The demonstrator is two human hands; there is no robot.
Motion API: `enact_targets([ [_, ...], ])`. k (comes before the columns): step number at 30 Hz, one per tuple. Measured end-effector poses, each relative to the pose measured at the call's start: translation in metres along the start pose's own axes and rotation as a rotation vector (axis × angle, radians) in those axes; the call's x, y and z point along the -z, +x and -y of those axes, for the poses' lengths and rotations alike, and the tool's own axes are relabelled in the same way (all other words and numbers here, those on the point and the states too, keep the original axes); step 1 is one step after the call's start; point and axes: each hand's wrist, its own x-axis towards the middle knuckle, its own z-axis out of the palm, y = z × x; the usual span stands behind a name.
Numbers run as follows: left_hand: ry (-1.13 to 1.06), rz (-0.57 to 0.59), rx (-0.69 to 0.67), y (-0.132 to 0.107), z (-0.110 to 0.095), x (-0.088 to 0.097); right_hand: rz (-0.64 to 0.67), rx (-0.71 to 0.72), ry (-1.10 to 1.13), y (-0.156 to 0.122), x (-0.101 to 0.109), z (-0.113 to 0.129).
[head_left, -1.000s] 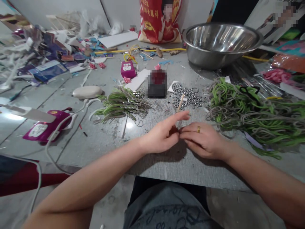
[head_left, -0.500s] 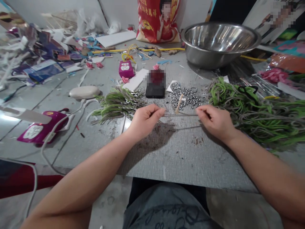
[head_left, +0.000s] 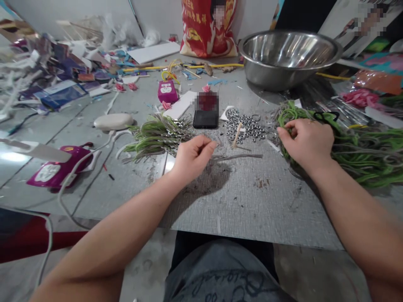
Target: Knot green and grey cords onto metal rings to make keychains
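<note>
Apparently at strand-picking, the left hand [head_left: 194, 157] pinches a grey cord [head_left: 242, 157] near frame centre while the right hand [head_left: 307, 141], hold unclear, curls over green cords [head_left: 362, 157] at right, where separating one calls for care.

Nearest, the dark shirt [head_left: 217, 268] bears upside-down script [head_left: 233, 286], apparently "Original"; at the far side, yellow Chinese characters [head_left: 197, 19], too blurred to read surely, mark the red bag [head_left: 201, 46].
</note>
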Motion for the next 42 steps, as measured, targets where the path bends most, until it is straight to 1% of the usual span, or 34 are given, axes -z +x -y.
enact_targets([
  [3,0.111,0.075,-0.117,-0.004,-0.002,-0.001,-0.049,0.054,-0.086,-0.001,-0.002,-0.001],
  [6,0.148,0.119,-0.148,-0.006,0.000,-0.001,-0.048,0.127,-0.084,-0.002,-0.003,-0.003],
  [9,0.145,0.151,-0.154,-0.006,0.001,-0.001,-0.085,0.235,0.045,-0.005,-0.003,0.002],
  [11,0.141,0.160,-0.181,-0.006,0.001,-0.001,-0.101,0.337,0.171,-0.010,-0.003,0.010],
  [13,0.140,0.166,-0.210,-0.007,0.000,-0.002,-0.061,0.478,0.277,-0.018,-0.001,0.022],
  [15,0.138,0.179,-0.224,-0.008,0.000,-0.004,0.016,0.682,0.373,-0.026,0.002,0.035],
  [16,0.140,0.191,-0.223,-0.008,0.000,-0.004,0.041,0.758,0.423,-0.030,0.003,0.041],
  [19,0.166,0.238,-0.217,-0.010,-0.001,-0.006,0.112,0.888,0.484,-0.038,0.009,0.053],
  [20,0.178,0.254,-0.213,-0.010,-0.001,-0.006,0.118,0.899,0.471,-0.039,0.010,0.054],
  [21,0.189,0.266,-0.208,-0.010,-0.001,-0.007,0.110,0.880,0.445,-0.038,0.011,0.054],
  [22,0.196,0.273,-0.204,-0.011,-0.001,-0.007,0.086,0.825,0.400,-0.037,0.011,0.052],
  [24,0.200,0.283,-0.201,-0.011,-0.001,-0.006,0.003,0.627,0.256,-0.032,0.010,0.045],
  [26,0.194,0.296,-0.204,-0.011,-0.001,-0.006,-0.070,0.412,0.045,-0.027,0.007,0.035],
  [28,0.192,0.305,-0.206,-0.011,-0.001,-0.005,-0.048,0.317,-0.109,-0.025,0.004,0.027],
  [32,0.196,0.310,-0.207,-0.010,-0.001,-0.005,0.080,0.272,-0.209,-0.024,-0.003,0.021],
  [36,0.198,0.309,-0.216,-0.010,0.000,-0.006,0.113,0.271,-0.186,-0.024,-0.011,0.019],
  [38,0.208,0.310,-0.217,-0.010,0.000,-0.006,0.086,0.285,-0.119,-0.024,-0.015,0.018],
  [42,0.218,0.314,-0.215,-0.009,0.001,-0.005,-0.055,0.368,0.029,-0.024,-0.013,0.018],
])
